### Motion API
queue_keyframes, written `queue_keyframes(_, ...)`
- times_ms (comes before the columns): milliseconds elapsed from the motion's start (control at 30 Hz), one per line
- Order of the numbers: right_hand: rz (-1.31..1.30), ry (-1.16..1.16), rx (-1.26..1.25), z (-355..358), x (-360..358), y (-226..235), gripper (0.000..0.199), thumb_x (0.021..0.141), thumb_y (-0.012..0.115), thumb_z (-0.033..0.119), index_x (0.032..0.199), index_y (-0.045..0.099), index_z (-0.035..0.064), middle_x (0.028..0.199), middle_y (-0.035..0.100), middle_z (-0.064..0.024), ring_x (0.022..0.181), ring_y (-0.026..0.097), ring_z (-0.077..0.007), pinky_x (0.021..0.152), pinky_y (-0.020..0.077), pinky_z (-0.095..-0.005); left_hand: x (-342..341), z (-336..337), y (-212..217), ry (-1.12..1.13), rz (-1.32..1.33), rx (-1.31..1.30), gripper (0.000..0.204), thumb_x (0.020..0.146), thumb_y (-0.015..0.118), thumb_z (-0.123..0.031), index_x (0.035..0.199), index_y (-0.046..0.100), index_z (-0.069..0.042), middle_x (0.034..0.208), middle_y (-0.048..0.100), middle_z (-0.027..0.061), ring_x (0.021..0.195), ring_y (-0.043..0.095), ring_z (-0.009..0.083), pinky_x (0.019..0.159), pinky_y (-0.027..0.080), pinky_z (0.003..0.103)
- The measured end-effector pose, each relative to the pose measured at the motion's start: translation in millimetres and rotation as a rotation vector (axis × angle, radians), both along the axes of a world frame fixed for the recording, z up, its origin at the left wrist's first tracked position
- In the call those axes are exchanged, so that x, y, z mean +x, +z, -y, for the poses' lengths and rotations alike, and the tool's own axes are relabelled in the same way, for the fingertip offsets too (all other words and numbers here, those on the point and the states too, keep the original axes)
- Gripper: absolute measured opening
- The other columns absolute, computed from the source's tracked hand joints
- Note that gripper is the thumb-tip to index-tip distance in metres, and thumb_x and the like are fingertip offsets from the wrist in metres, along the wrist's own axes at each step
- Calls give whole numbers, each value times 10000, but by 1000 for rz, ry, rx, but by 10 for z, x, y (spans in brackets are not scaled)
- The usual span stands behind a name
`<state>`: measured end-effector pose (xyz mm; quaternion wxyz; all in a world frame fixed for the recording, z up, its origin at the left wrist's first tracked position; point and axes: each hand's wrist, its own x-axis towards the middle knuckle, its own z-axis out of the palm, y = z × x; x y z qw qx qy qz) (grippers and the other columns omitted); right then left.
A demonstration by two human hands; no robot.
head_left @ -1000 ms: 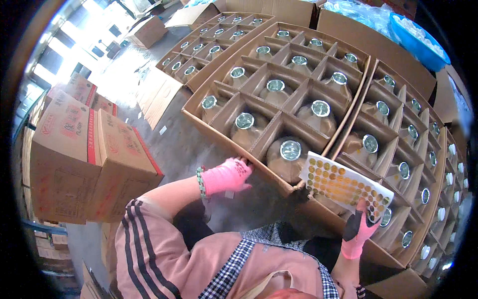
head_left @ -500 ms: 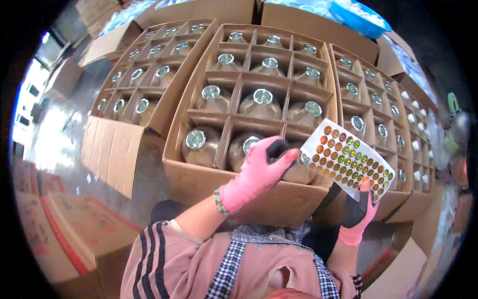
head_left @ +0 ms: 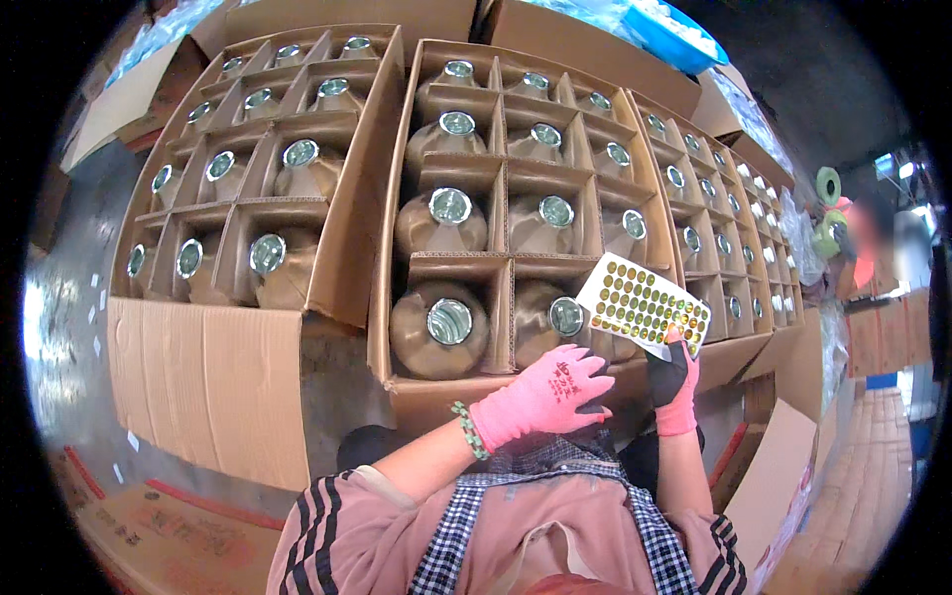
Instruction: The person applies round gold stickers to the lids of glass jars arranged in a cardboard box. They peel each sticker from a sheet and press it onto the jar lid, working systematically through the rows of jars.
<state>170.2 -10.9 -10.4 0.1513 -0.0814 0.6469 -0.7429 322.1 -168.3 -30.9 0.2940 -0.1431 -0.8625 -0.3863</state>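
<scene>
Between right-hand fingers, sticker sheet; left hand nears bottle

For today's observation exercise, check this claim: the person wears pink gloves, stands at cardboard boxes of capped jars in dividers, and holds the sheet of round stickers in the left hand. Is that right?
One detail is wrong. The head view shows the sticker sheet in the right hand, not the left hand, which rests at the box's near edge. The pink gloves and capped jars in dividers are as stated.
</scene>
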Motion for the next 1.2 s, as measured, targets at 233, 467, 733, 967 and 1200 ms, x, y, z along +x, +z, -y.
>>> queue_keyframes(233, 148, -18, -124, -18, 37, -60, 254, 811, 547, 133, 1030, 503, 12, 895, 563, -41, 760, 559, -124, 646, 462, -237, 35, 86, -16, -127, 118, 86, 289, 720, 587, -328, 636, 509, -64, 709, 478, 101, 689, 492, 270, 639, 414, 361)
queue_keyframes(467, 171, 8, -192, 21, 132, 98, 296, 825, 519, 117, 1092, 465, 1, 980, 546, -64, 848, 550, -147, 720, 457, -258, 2, 51, 28, -115, 208, 157, 283, 735, 586, -313, 716, 537, -34, 839, 542, 142, 767, 525, 307, 674, 434, 373)
queue_keyframes(733, 41, 133, -173, 36, -40, 193, 259, 822, 534, 161, 1028, 480, 14, 952, 533, -52, 868, 534, -163, 773, 442, -310, 54, 135, 300, 119, 433, 701, 243, 713, 623, -219, 756, 584, 18, 724, 566, 135, 724, 559, 242, 672, 433, 308)
queue_keyframes(967, 31, 325, -112, -94, -174, -172, 342, 786, 565, 94, 1100, 443, 33, 1001, 538, -60, 898, 524, -157, 761, 439, -286, 98, -21, 196, 370, 392, 334, 327, 688, 617, -325, 730, 591, -2, 740, 579, 121, 735, 569, 239, 671, 440, 319)
queue_keyframes(1200, 456, 439, -255, -160, -394, -178, 251, 765, 608, 93, 991, 515, 37, 894, 574, -27, 802, 538, -113, 713, 428, -245, -54, -128, 84, 587, 267, 260, 290, 583, 667, -119, 822, 579, 22, 858, 552, 191, 711, 554, 288, 629, 445, 331)
